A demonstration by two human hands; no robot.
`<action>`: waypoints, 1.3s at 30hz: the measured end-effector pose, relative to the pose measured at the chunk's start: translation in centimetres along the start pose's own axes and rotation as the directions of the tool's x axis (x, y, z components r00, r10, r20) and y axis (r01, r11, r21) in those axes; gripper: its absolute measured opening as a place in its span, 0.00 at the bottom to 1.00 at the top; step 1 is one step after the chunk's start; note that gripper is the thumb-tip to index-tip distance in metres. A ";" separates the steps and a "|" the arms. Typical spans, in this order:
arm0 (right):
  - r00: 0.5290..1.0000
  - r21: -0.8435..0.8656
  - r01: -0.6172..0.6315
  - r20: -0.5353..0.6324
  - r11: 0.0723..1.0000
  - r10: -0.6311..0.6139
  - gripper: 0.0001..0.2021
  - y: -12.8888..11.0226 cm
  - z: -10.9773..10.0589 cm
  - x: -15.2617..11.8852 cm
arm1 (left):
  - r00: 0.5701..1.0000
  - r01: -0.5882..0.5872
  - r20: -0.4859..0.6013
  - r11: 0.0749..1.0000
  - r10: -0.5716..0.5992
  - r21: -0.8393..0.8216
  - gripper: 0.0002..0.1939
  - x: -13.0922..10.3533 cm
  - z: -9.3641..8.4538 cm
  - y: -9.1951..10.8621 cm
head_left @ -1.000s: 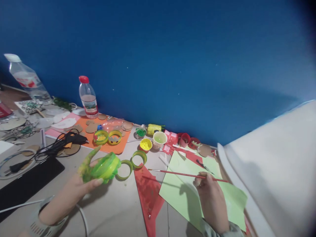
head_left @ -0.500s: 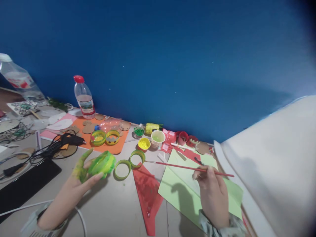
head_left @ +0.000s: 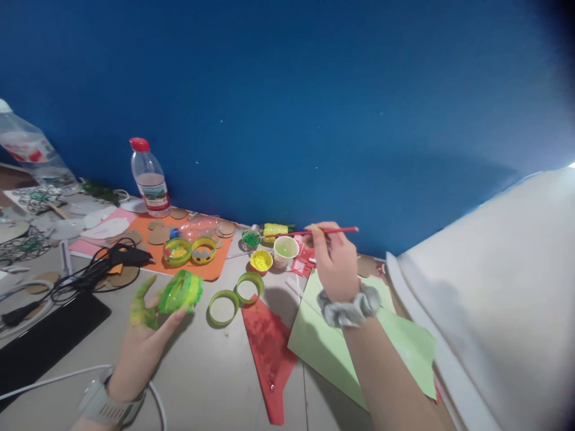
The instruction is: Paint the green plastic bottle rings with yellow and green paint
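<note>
My left hand [head_left: 150, 323], smeared with green and yellow paint, grips a translucent piece [head_left: 182, 291] painted in green and yellow; its exact kind is unclear. In my right hand [head_left: 335, 260] is a thin red paintbrush [head_left: 344, 230], nearly level, its tip pointing left near the small cup of green paint [head_left: 251, 239]. Whether the tip touches anything I cannot tell. Below the brush stand a paper cup of pale green liquid [head_left: 286, 251] and a small cup of yellow paint [head_left: 261, 261]. Two joined green rings [head_left: 223, 308] lie between my hands.
Red paper [head_left: 268, 338] and light green paper [head_left: 321, 347] lie in front. An orange sheet [head_left: 215, 263] carries painted rings [head_left: 203, 251] and cardboard discs. A red-capped bottle [head_left: 153, 188], a glue gun with a black cable [head_left: 135, 256] and a black phone-like slab [head_left: 49, 344] are at left.
My right hand has moved up and left with the paintbrush, from over the green paper to the paint cups. My left hand has shifted slightly, still holding the painted piece.
</note>
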State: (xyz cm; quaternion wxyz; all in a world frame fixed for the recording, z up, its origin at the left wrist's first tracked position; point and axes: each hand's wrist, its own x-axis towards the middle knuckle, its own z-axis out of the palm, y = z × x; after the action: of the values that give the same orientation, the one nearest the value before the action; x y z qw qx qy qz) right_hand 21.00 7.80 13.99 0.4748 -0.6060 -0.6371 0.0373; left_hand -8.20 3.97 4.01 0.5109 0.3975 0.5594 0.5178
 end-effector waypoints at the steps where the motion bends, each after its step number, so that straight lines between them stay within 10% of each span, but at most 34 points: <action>1: 0.999 0.003 0.002 0.034 1.000 -0.002 0.13 0.4 0.9 0.8 | 1.000 0.008 0.004 0.999 -0.008 -0.032 0.39 -0.1 0.1 0.0; 9: 0.995 -0.047 0.007 0.104 0.999 -0.002 0.16 1.5 4.9 3.4 | 1.000 0.015 -0.017 0.996 -0.017 -0.085 0.37 -0.1 -0.4 -0.3; 39: 0.976 -0.096 0.038 0.216 0.995 -0.017 0.14 1.3 7.2 4.4 | 0.997 0.014 -0.075 0.999 -0.017 -0.034 0.40 -0.4 -0.5 0.3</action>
State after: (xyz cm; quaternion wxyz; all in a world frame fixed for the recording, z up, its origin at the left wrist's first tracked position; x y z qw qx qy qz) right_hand 18.07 15.47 11.67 0.3730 -0.6124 -0.6941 0.0641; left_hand -8.64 3.57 4.35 0.4999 0.3649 0.5726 0.5376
